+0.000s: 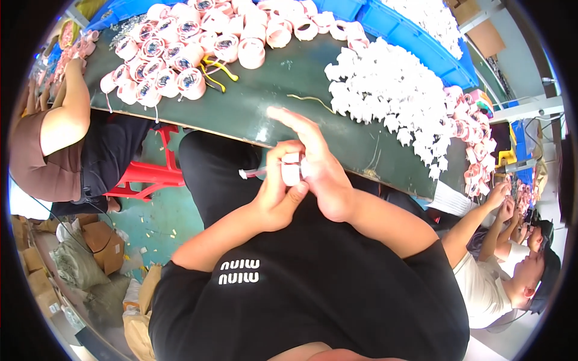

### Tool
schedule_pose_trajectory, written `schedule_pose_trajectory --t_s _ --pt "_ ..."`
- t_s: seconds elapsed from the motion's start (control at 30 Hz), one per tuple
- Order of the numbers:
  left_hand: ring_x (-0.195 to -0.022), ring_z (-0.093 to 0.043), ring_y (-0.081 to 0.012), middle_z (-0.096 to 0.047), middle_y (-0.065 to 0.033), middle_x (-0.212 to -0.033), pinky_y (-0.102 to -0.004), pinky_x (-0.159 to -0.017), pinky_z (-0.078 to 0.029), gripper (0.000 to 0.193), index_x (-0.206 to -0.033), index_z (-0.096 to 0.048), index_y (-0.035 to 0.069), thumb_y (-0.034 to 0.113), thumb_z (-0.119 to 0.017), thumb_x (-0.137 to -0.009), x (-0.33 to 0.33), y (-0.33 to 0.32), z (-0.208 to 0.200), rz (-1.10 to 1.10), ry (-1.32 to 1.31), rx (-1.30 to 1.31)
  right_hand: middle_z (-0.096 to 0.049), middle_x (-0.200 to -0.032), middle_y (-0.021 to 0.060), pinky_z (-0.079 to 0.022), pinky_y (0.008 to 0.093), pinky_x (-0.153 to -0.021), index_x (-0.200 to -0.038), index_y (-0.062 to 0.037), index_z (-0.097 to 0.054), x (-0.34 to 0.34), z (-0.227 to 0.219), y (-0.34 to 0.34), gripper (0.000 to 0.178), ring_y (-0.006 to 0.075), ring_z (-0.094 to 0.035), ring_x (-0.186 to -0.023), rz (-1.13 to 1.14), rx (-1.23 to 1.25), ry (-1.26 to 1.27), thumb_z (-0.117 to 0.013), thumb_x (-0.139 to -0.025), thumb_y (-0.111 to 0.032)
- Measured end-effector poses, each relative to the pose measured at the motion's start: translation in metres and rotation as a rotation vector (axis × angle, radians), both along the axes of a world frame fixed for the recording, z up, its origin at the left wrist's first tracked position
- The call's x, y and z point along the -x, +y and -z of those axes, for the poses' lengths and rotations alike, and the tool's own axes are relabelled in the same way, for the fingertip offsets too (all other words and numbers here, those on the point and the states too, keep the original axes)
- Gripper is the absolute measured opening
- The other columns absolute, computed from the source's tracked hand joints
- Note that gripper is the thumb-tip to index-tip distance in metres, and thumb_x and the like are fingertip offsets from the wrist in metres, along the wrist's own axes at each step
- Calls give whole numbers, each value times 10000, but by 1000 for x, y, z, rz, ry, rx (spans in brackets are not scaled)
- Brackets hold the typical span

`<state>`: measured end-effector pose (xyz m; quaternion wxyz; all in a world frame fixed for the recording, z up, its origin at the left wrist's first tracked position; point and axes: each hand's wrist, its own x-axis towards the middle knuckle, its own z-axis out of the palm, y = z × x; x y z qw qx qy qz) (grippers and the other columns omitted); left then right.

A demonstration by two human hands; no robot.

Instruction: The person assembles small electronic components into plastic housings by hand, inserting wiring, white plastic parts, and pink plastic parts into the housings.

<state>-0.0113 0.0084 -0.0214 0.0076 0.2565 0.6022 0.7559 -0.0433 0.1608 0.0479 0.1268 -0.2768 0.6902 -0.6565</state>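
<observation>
While the left hand [276, 195] grips a smooth cylinder [291, 172], the right hand [322, 168] is open.

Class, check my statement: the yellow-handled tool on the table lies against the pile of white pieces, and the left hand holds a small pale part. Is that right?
Not quite: the head view shows the yellow-handled tool beside the pink round parts, not against the white pieces. The left hand does hold a small pale part.

Left hand [277, 195] curls — right hand [328, 174] stretches its fingers [299, 124] straight, its thumb seemingly hidden.
</observation>
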Motion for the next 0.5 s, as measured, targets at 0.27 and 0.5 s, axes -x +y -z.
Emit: schedule_pose_trajectory --t_s 0.27,0.5 --pt "-905 -546 -148 -490 -97 -1235 -278 -597 -498 506 -1463 -335 69 125 -597 -1034 55 -49 -30 -232 -136 -434 -720 -1081 157 -563 423 -820 -1091 -51 -710 196 -31 2 277 329 -717 -950 685 -867 829 -744 -872 -216" --pt "-921 -551 -147 -487 -84 -1238 -264 -584 -486 514 -1455 -350 106 157 -627 -1025 67 -47 -27 -185 -117 -475 -684 -1132 199 -559 502 -798 -1118 -26 -566 258 0 5 409 400 -696 -999 468 -1152 895 -794 -810 -168"
